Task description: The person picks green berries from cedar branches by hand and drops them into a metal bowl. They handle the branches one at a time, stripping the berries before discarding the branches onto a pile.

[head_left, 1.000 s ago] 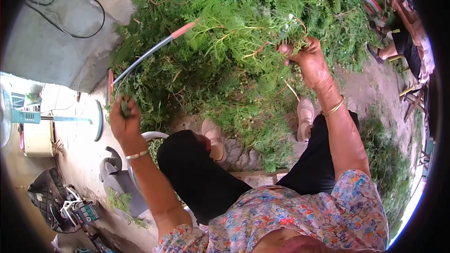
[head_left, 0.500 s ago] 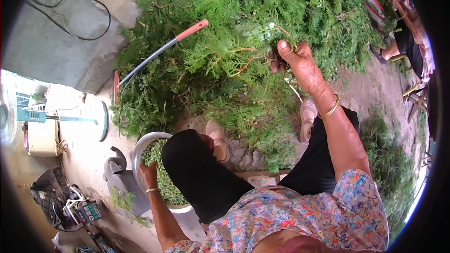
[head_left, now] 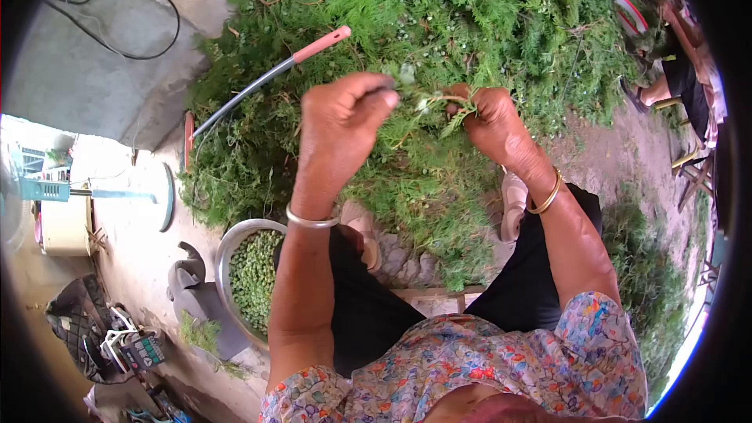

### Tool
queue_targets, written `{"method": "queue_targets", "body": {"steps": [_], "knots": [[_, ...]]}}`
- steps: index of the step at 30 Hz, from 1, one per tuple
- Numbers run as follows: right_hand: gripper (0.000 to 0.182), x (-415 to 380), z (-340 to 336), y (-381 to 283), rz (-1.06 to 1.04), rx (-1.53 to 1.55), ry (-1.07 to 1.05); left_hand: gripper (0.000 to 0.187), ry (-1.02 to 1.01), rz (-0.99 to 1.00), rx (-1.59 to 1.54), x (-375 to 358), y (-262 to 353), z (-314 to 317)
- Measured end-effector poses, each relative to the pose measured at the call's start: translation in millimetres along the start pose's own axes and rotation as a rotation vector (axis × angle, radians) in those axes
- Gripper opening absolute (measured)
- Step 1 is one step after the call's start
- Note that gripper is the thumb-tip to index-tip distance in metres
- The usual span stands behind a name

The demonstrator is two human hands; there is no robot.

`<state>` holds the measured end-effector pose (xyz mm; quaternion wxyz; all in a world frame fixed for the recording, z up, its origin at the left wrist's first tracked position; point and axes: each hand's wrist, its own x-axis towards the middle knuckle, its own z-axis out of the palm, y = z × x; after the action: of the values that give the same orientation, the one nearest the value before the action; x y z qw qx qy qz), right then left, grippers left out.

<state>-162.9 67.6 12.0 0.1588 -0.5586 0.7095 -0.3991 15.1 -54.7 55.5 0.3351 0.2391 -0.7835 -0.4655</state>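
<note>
My right hand [head_left: 495,119] is closed round a green conifer sprig [head_left: 458,110] held above the pile. Pale green berries [head_left: 424,103] show at the end of the sprig towards my left hand. My left hand [head_left: 346,119] is raised beside it, fingers curled and thumb close to the forefinger. Whatever sits between those fingertips, if anything, is hidden. Under both hands spreads a large heap of cut conifer branches [head_left: 470,16], dotted with pale berries. By my left knee stands a metal bowl [head_left: 225,266] holding many loose green berries [head_left: 254,282].
A tool with a pink grip [head_left: 321,45] and grey shaft lies on the branches. At left are a grey elephant-shaped object [head_left: 192,290], a fan [head_left: 47,189] and a folded cart-like item [head_left: 133,345]. Another person's leg [head_left: 658,90] shows at far right.
My left hand has come up out of the berry bowl to the sprig. My right hand has stayed near its place, turning the sprig, which now points towards my left hand.
</note>
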Motion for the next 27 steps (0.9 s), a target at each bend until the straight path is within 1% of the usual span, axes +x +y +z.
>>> {"method": "queue_targets", "body": {"steps": [1, 2, 3, 4, 5, 7, 8, 10, 14, 16, 17, 19, 20, 22, 23, 25, 26, 27], "knots": [[0.024, 0.4, 0.0, 1.8, 0.008, -0.004, -0.001, 0.016, -0.108, -0.021, 0.019, 0.7, -6.1, 7.1], [0.031, -0.5, 1.2, 3.9, -0.079, -0.020, 0.053, 0.016, -0.115, -0.028, 0.013, -2.0, -9.4, 14.0], [0.037, -1.9, 3.2, 5.6, -0.167, -0.031, 0.104, 0.014, -0.144, -0.158, -0.139, -7.8, -11.4, 19.0], [0.042, -1.4, 2.0, 6.5, -0.215, -0.110, 0.120, 0.012, -0.168, -0.284, -0.288, -11.9, -11.6, 22.4], [0.042, -2.2, 0.6, 6.2, -0.213, -0.108, 0.119, 0.012, -0.168, -0.287, -0.286, -14.3, -8.7, 25.5], [0.043, -4.3, -1.9, 5.9, -0.225, -0.286, 0.129, 0.013, -0.113, -0.412, -0.548, -16.4, -1.5, 29.1], [0.043, -5.1, -2.0, 7.6, -0.223, -0.283, 0.130, 0.013, -0.115, -0.414, -0.546, -16.8, -6.3, 28.4], [0.042, -6.6, -2.1, 11.5, -0.324, -0.356, 0.116, 0.026, -0.219, -0.243, -0.268, -17.5, -17.7, 26.8], [0.042, -10.1, -2.5, 12.2, -0.357, -0.411, 0.071, 0.031, -0.213, -0.254, -0.229, -22.0, -12.8, 27.1], [0.043, -10.2, -1.2, 13.4, -0.357, -0.396, 0.005, 0.035, -0.218, -0.278, -0.480, -24.0, -9.5, 27.9], [0.043, -10.6, -1.0, 12.4, -0.356, -0.394, 0.003, 0.035, -0.217, -0.281, -0.480, -23.1, -7.7, 25.9], [0.042, -11.3, -1.2, 9.6, -0.380, -0.363, -0.004, 0.037, -0.357, -0.130, -0.273, -20.3, -4.5, 20.7], [0.042, -10.9, -0.2, 10.0, -0.380, -0.361, -0.007, 0.037, -0.356, -0.133, -0.273, -21.1, -3.4, 20.9], [0.041, -9.7, 1.2, 11.0, -0.398, -0.335, 0.005, 0.029, -0.369, -0.277, -0.386, -23.0, -2.2, 22.5], [0.041, -9.3, 1.5, 10.3, -0.396, -0.335, 0.004, 0.029, -0.370, -0.278, -0.387, -23.0, -3.6, 22.2], [0.038, -8.5, 1.7, 8.5, -0.368, -0.336, -0.002, 0.019, -0.396, -0.332, -0.461, -22.9, -7.3, 21.6], [0.038, -8.1, 1.9, 9.7, -0.365, -0.336, -0.002, 0.019, -0.397, -0.334, -0.462, -22.9, -6.3, 21.5], [0.037, -6.9, 1.9, 11.6, -0.371, -0.327, 0.004, 0.015, -0.354, -0.348, -0.474, -22.7, -4.0, 21.1]]}}
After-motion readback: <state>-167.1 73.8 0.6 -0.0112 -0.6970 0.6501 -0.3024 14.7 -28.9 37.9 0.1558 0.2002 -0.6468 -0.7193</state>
